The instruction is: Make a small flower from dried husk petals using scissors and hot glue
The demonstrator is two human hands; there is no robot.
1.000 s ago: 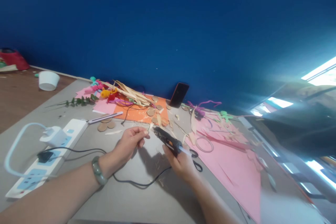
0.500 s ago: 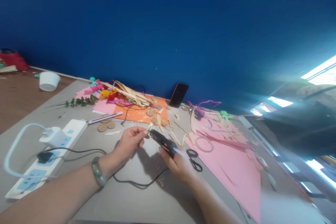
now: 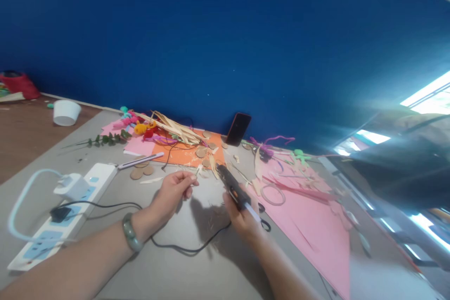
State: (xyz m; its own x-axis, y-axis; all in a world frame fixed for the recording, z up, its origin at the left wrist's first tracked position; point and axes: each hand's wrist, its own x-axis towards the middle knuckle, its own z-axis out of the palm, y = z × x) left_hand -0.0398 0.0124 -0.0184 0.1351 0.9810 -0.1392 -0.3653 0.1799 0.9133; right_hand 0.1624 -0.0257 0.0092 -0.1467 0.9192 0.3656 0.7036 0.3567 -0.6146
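Note:
My right hand (image 3: 242, 218) is wrapped round a black hot glue gun (image 3: 232, 186), its nozzle pointing away and up to the left. A pale glue stick (image 3: 253, 213) sticks out of the gun's back end. With thumb and fingertips pressed together, my left hand (image 3: 177, 190) pinches a small, thin, pale piece (image 3: 197, 171), too small to make out fully. The nozzle is apart from that piece, to its right. A black cord (image 3: 186, 246) runs across the table below both hands. Black scissors (image 3: 265, 225) lie partly hidden behind my right hand.
A white power strip (image 3: 89, 187) with plugs lies at left. A phone (image 3: 238, 129) leans against the blue wall. Pink paper (image 3: 309, 234) covers the right side. Orange paper (image 3: 183, 152), wooden discs (image 3: 137, 173), dried husk strips (image 3: 176, 129) and a white cup (image 3: 66, 112) lie farther back.
My right hand has drawn the glue gun to the right, away from my left fingertips. My left hand has stayed nearly in place, still pinching the small piece.

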